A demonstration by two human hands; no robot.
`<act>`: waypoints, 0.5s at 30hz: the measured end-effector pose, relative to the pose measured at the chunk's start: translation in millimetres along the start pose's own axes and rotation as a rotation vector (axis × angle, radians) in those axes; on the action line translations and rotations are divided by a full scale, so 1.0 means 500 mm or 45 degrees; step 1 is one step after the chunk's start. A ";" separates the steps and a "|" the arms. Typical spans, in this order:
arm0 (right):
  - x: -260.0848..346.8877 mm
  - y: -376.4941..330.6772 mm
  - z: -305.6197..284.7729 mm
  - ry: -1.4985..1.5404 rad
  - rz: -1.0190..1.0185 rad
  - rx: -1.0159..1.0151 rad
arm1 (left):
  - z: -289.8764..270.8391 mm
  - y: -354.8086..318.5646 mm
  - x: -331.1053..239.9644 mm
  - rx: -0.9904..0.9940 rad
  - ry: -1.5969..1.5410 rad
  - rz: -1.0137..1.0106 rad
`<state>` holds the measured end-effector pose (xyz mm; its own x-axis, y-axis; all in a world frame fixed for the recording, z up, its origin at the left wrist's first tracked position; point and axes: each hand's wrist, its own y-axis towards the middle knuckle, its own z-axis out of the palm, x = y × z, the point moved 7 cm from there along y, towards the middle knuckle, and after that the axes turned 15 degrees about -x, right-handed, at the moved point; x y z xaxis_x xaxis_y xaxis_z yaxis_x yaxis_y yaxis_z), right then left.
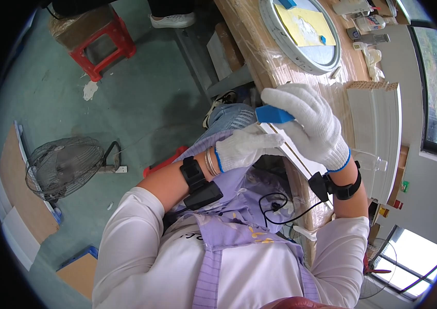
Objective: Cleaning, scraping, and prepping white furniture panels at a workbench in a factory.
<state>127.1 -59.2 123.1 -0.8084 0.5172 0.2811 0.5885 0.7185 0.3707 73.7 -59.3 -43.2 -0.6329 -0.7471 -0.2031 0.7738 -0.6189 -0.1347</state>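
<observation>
Both my hands wear white knit gloves. My right hand [313, 123] grips a small blue block [274, 114] and presses it against the near end of a long white strip [301, 159]. That strip runs along the edge of the wooden workbench [259, 51]. Just below the block, my left hand [246, 148] is closed around the strip's end. A black band sits on each wrist, and a thin black cable hangs from the right one over my lilac apron.
On the bench lie a round white ring frame [301, 56] holding a yellow sheet [306, 26], a white ribbed panel [378, 129] and several bottles [370, 23]. On the green floor stand a red stool [102, 44], a floor fan [61, 165] and leaning boards [20, 206]. Someone's white shoe [173, 20] is at the top.
</observation>
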 end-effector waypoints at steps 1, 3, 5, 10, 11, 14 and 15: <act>0.003 -0.005 0.008 0.078 0.002 0.029 | -0.005 0.000 0.004 -0.001 0.001 0.002; 0.016 -0.011 0.019 0.140 -0.006 0.091 | -0.020 0.001 0.010 0.017 -0.092 0.060; 0.019 -0.016 0.023 0.136 -0.008 0.091 | -0.022 -0.003 0.008 0.040 -0.105 0.055; 0.015 -0.023 0.033 0.092 -0.014 0.060 | -0.010 -0.015 -0.001 0.158 -0.269 -0.003; 0.014 -0.017 0.031 0.055 -0.023 0.003 | -0.007 -0.011 -0.002 0.050 -0.156 0.000; 0.006 -0.011 0.013 0.033 -0.003 -0.108 | -0.009 0.004 0.003 -0.057 -0.046 0.016; 0.002 -0.009 0.005 0.043 0.026 -0.159 | -0.012 0.007 0.003 -0.050 -0.051 0.027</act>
<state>123.7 -60.9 119.5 -0.7966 0.5136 0.3189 0.6034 0.6432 0.4714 75.8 -61.3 -49.6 -0.6163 -0.7695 -0.1675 0.7869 -0.5935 -0.1689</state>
